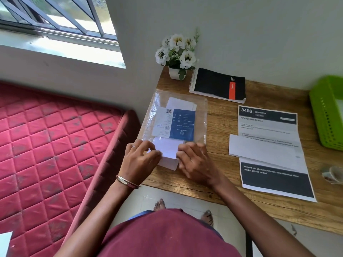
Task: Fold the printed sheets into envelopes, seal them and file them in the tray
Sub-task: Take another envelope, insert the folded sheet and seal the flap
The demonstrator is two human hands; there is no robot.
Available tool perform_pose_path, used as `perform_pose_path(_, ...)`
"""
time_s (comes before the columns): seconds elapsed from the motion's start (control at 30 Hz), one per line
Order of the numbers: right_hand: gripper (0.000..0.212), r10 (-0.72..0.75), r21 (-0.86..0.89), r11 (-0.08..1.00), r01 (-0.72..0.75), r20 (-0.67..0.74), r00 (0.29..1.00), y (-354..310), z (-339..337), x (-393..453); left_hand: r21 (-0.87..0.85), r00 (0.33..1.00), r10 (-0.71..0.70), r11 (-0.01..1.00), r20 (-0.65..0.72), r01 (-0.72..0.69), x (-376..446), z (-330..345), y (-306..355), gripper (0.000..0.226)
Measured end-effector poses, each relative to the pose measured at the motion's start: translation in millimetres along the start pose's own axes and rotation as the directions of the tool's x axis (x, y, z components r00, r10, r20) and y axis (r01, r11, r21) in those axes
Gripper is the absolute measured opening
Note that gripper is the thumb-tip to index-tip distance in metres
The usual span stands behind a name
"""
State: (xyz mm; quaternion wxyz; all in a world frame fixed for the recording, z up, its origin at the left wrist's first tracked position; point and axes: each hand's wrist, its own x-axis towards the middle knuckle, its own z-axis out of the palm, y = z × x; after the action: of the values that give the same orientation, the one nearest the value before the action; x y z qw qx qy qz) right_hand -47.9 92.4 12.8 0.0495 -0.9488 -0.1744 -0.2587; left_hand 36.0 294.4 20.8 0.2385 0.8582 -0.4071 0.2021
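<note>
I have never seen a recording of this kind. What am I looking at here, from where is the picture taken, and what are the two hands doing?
There is no machine here, only a person working with bare hands. The single picture comes from a camera worn on the person's head, looking forward and down, so you see their own arms, body and feet.

On the wooden desk lies a clear plastic packet with a blue and white label; it seems to hold envelopes. The left hand and the right hand both pinch a white envelope at the packet's near end.

To the right lies a printed sheet with a folded white paper resting across it. Further right is the green tray. At the back stand a pot of white flowers and a black notebook. A red mattress is on the left.
</note>
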Motion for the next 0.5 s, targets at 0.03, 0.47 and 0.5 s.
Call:
perform_pose_path(0.03, 0.016, 0.032, 0.05, 0.998, -0.032, 0.0, 0.999, -1.6, -5.6, -0.9, -0.01, 0.999, -0.012, 1.0, -0.038, 0.012, 1.3, -3.1, 2.4, 0.006)
perform_pose_path(0.47, 0.008, 0.338, 0.48, 0.818, -0.317, 0.044, 0.94, -2.5, -14.8, 4.3, -0.016, 0.848, -0.426, 0.891, 0.316, 0.454, -14.6, 6.6, -5.2, 0.098)
perform_pose_path(0.5, 0.009, 0.328, 0.489, 0.813, -0.315, 0.06, 0.943, -2.4, -16.3, 4.5, -0.01, 0.836, -0.447, 0.88, 0.318, 0.474, -13.4, 8.0, -6.9, 0.096)
